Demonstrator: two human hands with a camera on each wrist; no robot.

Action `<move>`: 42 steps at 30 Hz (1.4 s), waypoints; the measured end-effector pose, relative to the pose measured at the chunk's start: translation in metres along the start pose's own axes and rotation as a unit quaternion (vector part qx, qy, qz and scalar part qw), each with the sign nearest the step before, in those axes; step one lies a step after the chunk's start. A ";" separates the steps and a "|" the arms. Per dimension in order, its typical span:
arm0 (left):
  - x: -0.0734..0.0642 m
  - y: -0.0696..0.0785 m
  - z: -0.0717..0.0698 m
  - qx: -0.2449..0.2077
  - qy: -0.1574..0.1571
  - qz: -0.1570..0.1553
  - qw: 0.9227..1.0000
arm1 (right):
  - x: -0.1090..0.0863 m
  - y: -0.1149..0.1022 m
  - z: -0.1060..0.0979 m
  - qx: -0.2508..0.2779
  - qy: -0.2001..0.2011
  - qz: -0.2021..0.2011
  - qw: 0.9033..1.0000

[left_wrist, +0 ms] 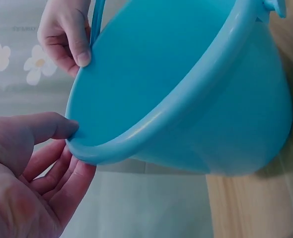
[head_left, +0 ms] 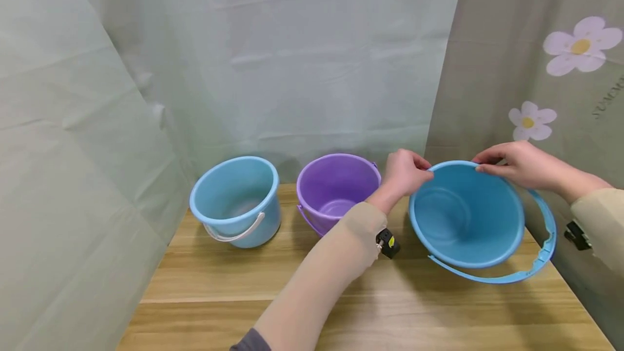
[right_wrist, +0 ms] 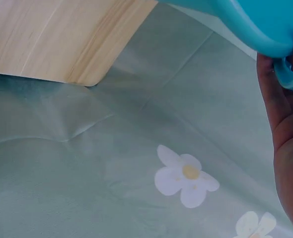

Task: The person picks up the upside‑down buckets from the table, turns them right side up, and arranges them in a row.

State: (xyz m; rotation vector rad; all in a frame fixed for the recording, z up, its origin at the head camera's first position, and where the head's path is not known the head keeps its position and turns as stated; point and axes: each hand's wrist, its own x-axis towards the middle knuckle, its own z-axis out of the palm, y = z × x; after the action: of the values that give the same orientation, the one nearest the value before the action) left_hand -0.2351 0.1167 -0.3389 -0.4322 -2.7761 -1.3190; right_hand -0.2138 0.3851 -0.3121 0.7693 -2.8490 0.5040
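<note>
A blue bucket (head_left: 468,221) tilts toward me at the right of the table, its blue handle (head_left: 546,232) hanging round the front and right side. My left hand (head_left: 405,171) pinches the rim at its far left, thumb inside and fingers outside, as the left wrist view shows. On the far side of the same rim, my right hand (head_left: 519,164) grips with the thumb over the inner edge. In the right wrist view the right hand (right_wrist: 288,129) shows only partly, at the frame's edge beside the bucket rim (right_wrist: 256,37).
Left of my left forearm stands a purple bucket (head_left: 336,183), partly covered by that arm. Farther left is a light blue bucket (head_left: 236,194) with a white handle. All are on a wooden table (head_left: 209,291). Pale curtains (head_left: 302,58) hang close behind and beside it.
</note>
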 end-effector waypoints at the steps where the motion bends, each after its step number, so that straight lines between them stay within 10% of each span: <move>1: 0.001 0.001 -0.001 0.011 0.000 -0.007 1.000 | 0.003 0.000 0.000 0.003 -0.010 0.008 1.000; 10: 0.009 0.000 -0.006 0.080 0.001 -0.023 0.997 | 0.020 0.005 0.001 0.028 -0.064 0.045 0.997; 42: 0.020 -0.025 0.013 0.056 0.021 -0.063 0.996 | 0.024 0.034 0.036 0.105 -0.048 0.139 0.984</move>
State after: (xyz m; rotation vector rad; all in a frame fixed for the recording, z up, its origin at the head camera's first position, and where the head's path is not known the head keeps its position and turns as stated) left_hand -0.2600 0.1164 -0.3630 -0.2237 -2.8653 -1.1716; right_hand -0.2540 0.3885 -0.3493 0.4344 -3.0441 0.8387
